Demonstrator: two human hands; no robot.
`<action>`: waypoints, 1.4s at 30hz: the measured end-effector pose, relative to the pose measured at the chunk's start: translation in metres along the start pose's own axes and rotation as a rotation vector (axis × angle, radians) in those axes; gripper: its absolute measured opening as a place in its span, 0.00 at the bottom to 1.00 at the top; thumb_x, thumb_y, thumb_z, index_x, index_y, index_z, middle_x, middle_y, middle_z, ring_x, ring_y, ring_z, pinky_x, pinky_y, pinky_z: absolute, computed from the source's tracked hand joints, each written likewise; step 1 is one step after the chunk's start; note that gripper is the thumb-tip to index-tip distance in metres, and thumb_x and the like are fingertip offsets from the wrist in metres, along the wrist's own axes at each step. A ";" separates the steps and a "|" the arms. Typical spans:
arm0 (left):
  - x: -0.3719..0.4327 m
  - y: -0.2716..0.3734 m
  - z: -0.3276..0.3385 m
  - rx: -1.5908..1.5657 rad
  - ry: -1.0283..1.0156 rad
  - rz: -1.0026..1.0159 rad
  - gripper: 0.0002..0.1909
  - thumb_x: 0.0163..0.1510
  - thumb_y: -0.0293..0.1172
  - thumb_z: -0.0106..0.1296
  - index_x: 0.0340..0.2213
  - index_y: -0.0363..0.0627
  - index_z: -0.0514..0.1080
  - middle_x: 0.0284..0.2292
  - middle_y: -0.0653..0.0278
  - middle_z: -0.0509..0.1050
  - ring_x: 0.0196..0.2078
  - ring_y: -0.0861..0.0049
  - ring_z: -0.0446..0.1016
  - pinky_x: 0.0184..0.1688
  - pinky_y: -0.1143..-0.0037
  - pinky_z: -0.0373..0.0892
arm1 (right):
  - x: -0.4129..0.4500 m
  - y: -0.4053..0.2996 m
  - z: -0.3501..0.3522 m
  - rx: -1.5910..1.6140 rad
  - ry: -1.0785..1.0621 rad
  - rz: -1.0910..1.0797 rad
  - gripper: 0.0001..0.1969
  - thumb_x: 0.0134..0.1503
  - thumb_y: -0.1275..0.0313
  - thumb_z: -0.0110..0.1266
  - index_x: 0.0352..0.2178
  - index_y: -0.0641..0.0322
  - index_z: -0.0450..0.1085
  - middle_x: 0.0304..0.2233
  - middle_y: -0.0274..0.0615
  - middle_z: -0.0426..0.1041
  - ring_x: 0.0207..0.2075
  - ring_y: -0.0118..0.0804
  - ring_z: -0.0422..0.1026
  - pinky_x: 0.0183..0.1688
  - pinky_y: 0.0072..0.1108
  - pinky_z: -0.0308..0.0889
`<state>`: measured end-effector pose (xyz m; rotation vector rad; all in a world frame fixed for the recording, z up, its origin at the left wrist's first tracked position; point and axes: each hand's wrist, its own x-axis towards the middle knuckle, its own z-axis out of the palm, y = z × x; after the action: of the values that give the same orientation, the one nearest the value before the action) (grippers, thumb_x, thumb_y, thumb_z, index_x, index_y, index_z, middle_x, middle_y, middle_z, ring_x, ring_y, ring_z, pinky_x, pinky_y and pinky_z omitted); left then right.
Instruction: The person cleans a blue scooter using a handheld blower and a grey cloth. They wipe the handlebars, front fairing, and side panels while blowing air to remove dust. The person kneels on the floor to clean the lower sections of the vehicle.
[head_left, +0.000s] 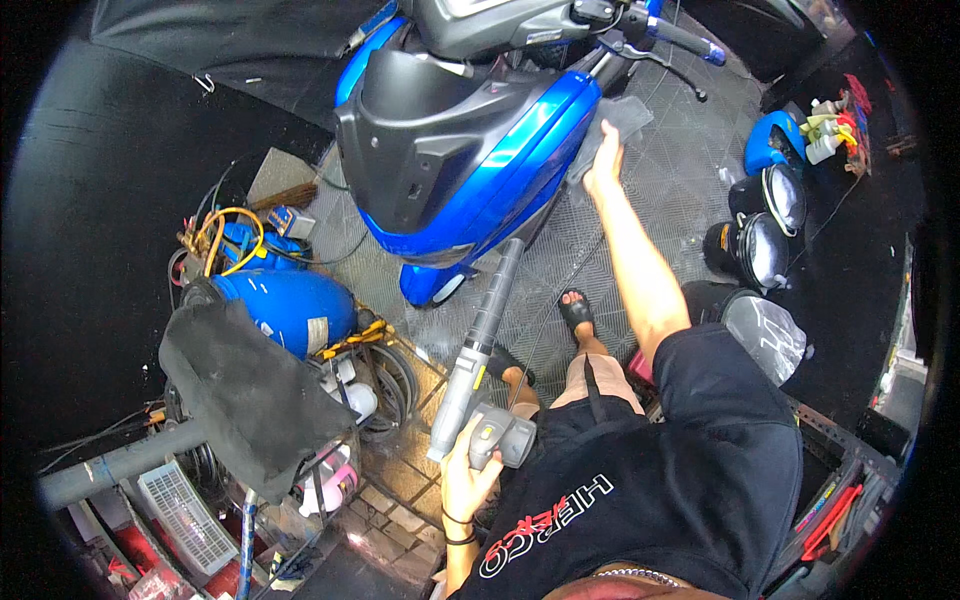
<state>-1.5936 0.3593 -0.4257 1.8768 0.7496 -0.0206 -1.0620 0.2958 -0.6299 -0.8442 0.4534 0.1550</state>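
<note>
My left hand (466, 480), with dark bands at the wrist, grips the handle of a grey handheld blower (459, 401). The blower's long tapered nozzle (491, 300) points at the lower front of a blue and black motor scooter (480, 165). My right hand (604, 166) reaches forward with a grey cloth (626, 120) under its fingers. That cloth lies against the right-hand side of the scooter's blue front panel; whether it presses on the panel is hard to tell. Above the panel is the handlebar grip (686, 41) with its lever.
Left stand a blue drum (300, 304), a coiled yellow hose (244, 232) and a dark cover (247, 390) over something. Several black buckets (724, 247) line the right, near a blue panel piece (772, 139) and spray bottles (825, 142). A cable (551, 315) crosses the patterned floor mat (667, 187).
</note>
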 end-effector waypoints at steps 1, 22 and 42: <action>0.000 -0.002 0.003 -0.037 0.001 -0.035 0.32 0.48 0.20 0.59 0.57 0.39 0.67 0.42 0.58 0.78 0.40 0.78 0.77 0.46 0.75 0.73 | 0.011 -0.002 0.003 -0.071 0.009 -0.047 0.26 0.55 0.57 0.56 0.49 0.65 0.68 0.53 0.46 0.70 0.50 0.43 0.71 0.54 0.37 0.67; 0.004 -0.038 0.015 -0.196 -0.017 -0.081 0.32 0.48 0.21 0.58 0.57 0.39 0.67 0.45 0.57 0.77 0.42 0.73 0.78 0.47 0.73 0.73 | 0.021 -0.036 0.018 -0.324 -0.105 -0.290 0.31 0.54 0.58 0.61 0.52 0.71 0.66 0.54 0.52 0.70 0.51 0.47 0.71 0.57 0.34 0.65; -0.026 -0.063 0.020 -0.335 0.282 -0.185 0.34 0.47 0.26 0.60 0.57 0.39 0.64 0.47 0.44 0.75 0.48 0.50 0.78 0.50 0.64 0.73 | -0.179 0.047 0.044 -2.011 -1.496 -1.251 0.30 0.33 0.72 0.70 0.42 0.53 0.68 0.70 0.49 0.47 0.68 0.57 0.54 0.56 0.44 0.68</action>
<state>-1.6399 0.3444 -0.4777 1.5024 1.0491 0.2430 -1.2223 0.3678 -0.5574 -2.3446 -2.0604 -0.0278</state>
